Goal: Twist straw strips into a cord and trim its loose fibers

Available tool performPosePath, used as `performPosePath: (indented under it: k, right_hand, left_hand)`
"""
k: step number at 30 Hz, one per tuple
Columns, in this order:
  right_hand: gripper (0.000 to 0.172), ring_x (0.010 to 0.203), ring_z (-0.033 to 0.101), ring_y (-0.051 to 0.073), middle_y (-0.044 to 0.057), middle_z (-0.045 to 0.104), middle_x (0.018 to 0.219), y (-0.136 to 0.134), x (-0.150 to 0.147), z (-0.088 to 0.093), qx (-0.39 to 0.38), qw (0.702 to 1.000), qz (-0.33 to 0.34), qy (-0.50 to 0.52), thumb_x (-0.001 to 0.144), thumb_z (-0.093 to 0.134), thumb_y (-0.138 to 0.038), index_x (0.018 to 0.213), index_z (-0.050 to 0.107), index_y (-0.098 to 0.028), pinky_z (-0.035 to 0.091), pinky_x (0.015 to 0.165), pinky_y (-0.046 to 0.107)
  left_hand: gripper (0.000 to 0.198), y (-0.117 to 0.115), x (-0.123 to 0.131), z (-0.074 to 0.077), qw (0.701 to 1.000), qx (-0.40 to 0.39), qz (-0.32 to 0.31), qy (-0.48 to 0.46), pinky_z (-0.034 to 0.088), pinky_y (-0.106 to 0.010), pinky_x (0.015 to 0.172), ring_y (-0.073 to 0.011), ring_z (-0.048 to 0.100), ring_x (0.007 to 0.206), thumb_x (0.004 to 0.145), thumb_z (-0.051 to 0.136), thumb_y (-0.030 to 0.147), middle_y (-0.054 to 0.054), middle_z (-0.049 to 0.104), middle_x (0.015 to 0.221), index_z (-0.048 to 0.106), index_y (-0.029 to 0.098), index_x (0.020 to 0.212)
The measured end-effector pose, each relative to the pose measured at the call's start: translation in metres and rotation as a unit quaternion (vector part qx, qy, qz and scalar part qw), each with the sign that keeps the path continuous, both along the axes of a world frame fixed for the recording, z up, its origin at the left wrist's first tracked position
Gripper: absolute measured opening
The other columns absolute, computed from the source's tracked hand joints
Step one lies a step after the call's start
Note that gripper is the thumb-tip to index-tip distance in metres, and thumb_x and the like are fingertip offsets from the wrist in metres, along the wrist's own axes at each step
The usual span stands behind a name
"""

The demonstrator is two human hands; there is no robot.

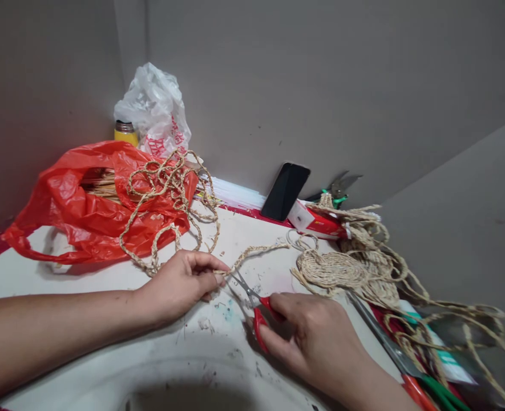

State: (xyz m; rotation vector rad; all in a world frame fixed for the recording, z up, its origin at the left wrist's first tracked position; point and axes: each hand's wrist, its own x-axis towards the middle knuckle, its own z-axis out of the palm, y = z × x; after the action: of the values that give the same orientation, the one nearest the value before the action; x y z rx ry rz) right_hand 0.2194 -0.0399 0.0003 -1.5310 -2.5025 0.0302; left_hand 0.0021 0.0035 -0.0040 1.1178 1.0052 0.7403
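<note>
My left hand (188, 279) pinches a braided straw cord (256, 249) near the middle of the white table (170, 354). The cord's free end stretches right past the fingertips, and a long tangled part of the braid (170, 182) lies behind, over a red plastic bag. In my right hand (312, 331) are red-handled scissors (258, 319), with fingers in the loops. Their parted blades point left and meet the cord beside my left fingertips. Whether the blades have cut into it, I cannot tell.
The red bag (76, 211) holds dry strands. Behind it stand a yellow bottle (126, 134) and a white bag (153, 108). A phone (285, 191) leans on the wall. Coiled woven cord (333, 268) and large shears (393, 348) lie on the right.
</note>
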Motion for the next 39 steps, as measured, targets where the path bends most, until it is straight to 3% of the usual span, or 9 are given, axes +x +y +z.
performPosePath:
  k: [6,12,18,26,34,39]
  right_hand:
    - [0.027,0.043,0.040,0.010,-0.003,0.051,0.048,0.002,0.000,0.001,-0.016,1.000,-0.004,-0.016,0.076,0.055,-0.036,0.055,0.048,-0.020,0.021,0.049,0.024]
    - [0.026,0.043,0.038,0.009,-0.003,0.050,0.048,0.002,0.002,0.000,-0.014,1.000,0.008,-0.018,0.077,0.054,-0.035,0.056,0.048,-0.020,0.021,0.049,0.025]
    - [0.027,0.043,0.039,0.009,-0.003,0.050,0.047,0.002,0.001,0.001,-0.009,1.000,0.017,-0.002,0.077,0.054,-0.034,0.055,0.048,-0.020,0.021,0.049,0.024]
    - [0.027,0.045,0.036,0.009,-0.003,0.050,0.049,0.002,0.002,0.003,-0.063,0.998,0.014,-0.019,0.078,0.053,-0.035,0.056,0.048,-0.019,0.021,0.050,0.024]
    - [0.029,0.046,0.036,0.009,-0.002,0.049,0.049,0.002,0.001,0.003,-0.066,0.997,0.025,-0.020,0.078,0.053,-0.036,0.056,0.047,-0.019,0.021,0.050,0.024]
    - [0.030,0.045,0.035,0.009,-0.002,0.048,0.048,0.002,0.000,0.003,-0.047,0.998,0.036,-0.020,0.079,0.052,-0.035,0.054,0.046,-0.019,0.020,0.050,0.025]
  left_hand:
    - [0.021,-0.001,-0.001,-0.001,1.000,-0.007,-0.002,0.025,0.040,-0.022,0.059,-0.0085,0.046,0.057,0.070,0.064,0.022,0.000,0.058,0.062,0.068,0.010,0.086]
    - [0.020,0.000,-0.004,-0.010,0.996,0.060,-0.005,0.067,0.040,-0.022,0.063,-0.0099,0.051,0.064,0.073,0.064,0.025,-0.001,0.064,0.072,0.071,0.014,0.088]
    - [0.019,0.000,-0.005,-0.006,0.995,0.072,0.003,0.076,0.042,-0.023,0.065,-0.0119,0.054,0.068,0.072,0.064,0.024,-0.003,0.067,0.077,0.071,0.013,0.087]
    - [0.016,0.001,-0.003,-0.003,0.999,0.036,-0.003,0.029,0.037,-0.021,0.057,-0.0081,0.046,0.056,0.071,0.061,0.021,0.003,0.055,0.061,0.066,0.012,0.082]
    - [0.016,0.003,-0.003,-0.004,0.999,-0.047,-0.009,-0.003,0.040,-0.023,0.056,-0.0087,0.053,0.052,0.070,0.060,0.022,0.001,0.055,0.066,0.062,0.012,0.082]
    - [0.015,0.003,-0.002,-0.006,0.998,-0.059,-0.007,-0.033,0.044,-0.023,0.058,-0.0085,0.052,0.056,0.071,0.061,0.022,0.001,0.054,0.067,0.062,0.012,0.081]
